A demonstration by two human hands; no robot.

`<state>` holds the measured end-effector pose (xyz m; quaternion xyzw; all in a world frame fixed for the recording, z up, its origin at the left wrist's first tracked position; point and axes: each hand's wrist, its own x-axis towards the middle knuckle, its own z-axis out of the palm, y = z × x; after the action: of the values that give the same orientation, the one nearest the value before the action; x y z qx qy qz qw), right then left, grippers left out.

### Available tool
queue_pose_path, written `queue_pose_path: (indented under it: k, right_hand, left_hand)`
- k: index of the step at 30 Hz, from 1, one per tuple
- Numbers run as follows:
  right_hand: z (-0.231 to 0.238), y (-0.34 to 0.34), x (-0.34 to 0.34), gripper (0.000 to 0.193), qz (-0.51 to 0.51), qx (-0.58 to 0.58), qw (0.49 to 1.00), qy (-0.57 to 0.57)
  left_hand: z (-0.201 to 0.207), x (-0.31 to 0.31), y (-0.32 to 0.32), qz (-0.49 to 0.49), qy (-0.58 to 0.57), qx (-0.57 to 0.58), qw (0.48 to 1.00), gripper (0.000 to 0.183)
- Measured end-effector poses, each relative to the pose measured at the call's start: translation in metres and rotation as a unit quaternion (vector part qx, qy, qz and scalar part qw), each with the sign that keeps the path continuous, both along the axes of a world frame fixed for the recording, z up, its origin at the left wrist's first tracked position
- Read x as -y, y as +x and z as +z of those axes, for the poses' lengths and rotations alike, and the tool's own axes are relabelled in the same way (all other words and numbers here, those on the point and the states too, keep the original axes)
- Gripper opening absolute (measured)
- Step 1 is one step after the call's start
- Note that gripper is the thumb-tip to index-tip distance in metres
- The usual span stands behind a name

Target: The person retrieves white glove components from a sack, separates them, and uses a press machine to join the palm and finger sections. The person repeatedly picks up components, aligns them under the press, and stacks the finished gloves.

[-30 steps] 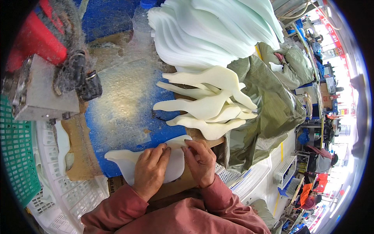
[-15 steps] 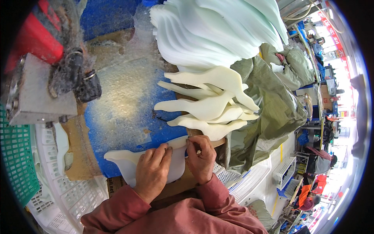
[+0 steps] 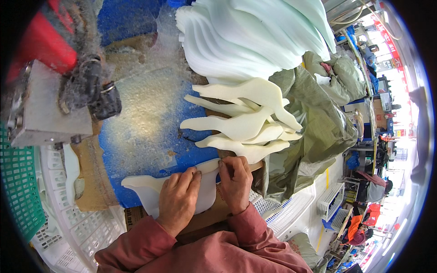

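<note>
One cream foam strip [image 3: 207, 166] lies over one white foam sheet [image 3: 207, 192] at the near edge of the bench [image 3: 132, 150], long axis left to right, right end slightly farther out. The right hand's [image 3: 236, 183] fingers pinch that end; the left hand's [image 3: 179, 196] rest on the foam, their grip unclear. Blue bench top spreads beyond, beside at least five cream pieces [image 3: 248, 123].

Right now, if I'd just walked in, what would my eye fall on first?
Probably the big stack of pale, wavy sheets at the top centre, with a loose pile of cream, curved pieces just below it. Then the dusty red-and-grey machine at upper left, and the left hand and right hand on a white piece at lower centre.
</note>
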<state>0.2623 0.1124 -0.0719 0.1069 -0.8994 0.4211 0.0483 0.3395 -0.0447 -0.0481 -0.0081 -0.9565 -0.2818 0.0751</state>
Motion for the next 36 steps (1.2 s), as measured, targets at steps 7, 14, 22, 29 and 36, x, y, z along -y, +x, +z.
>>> queue_pose_path:
  k: [7,14,22,29,36]
  right_hand:
    - [-0.008,-0.007,-0.01,0.011,0.02,0.061,0.996,0.063]
    - [-0.004,-0.006,-0.006,0.007,0.04,0.034,0.995,0.082]
    - [0.018,-0.003,-0.014,0.017,0.068,0.231,0.955,-0.172]
    - [0.018,-0.012,-0.005,0.037,0.2,0.19,0.96,0.046]
    - [0.025,0.0,-0.01,0.033,0.225,0.086,0.971,0.009]
  left_hand:
    - [-0.014,-0.001,0.005,0.0,0.042,-0.012,0.999,0.031]
    - [-0.038,0.018,0.015,0.053,0.346,-0.072,0.934,0.034]
    - [-0.053,0.009,0.025,-0.031,0.241,-0.123,0.962,0.032]
    - [-0.062,0.014,0.028,-0.092,0.203,-0.197,0.955,0.033]
    - [-0.033,0.066,0.053,0.051,0.618,-0.023,0.784,0.035]
